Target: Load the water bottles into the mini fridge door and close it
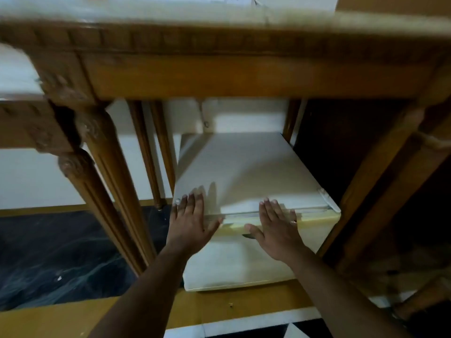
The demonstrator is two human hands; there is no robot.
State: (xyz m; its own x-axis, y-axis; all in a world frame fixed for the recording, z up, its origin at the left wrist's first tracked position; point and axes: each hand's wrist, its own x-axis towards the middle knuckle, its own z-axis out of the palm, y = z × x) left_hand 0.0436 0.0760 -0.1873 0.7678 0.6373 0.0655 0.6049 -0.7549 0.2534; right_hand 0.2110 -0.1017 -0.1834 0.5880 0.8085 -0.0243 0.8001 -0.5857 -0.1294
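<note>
Head view, only one: white mini fridge (244, 167) sits on the floor under a carved wooden table (219, 74), tucked between its legs. Both hands flat and spread, gripping nothing: left hand (189, 219) pressed on the front top-left corner, right hand (277, 230) laid over the top edge of the fridge door (234, 267), a ring on one finger. Door looks shut or almost shut; a thin seam shows along its top edge, can't tell if the seal has fully seated. No water bottles visible anywhere, so whether they are loaded cannot be told from here; probably behind the door, which would put the task at its closing step. Handling, as a guess: door is a stiff, smooth panel, light by itself but heavier and slower swinging with full bottles in its rack. It likely needs a firm even push from open palms near the edge away from the hinge, which seems to be the bracket at top right (325, 196). Fridge body may slide back on the smooth floor if shoved hard. Frame motion-blurred at top.
</note>
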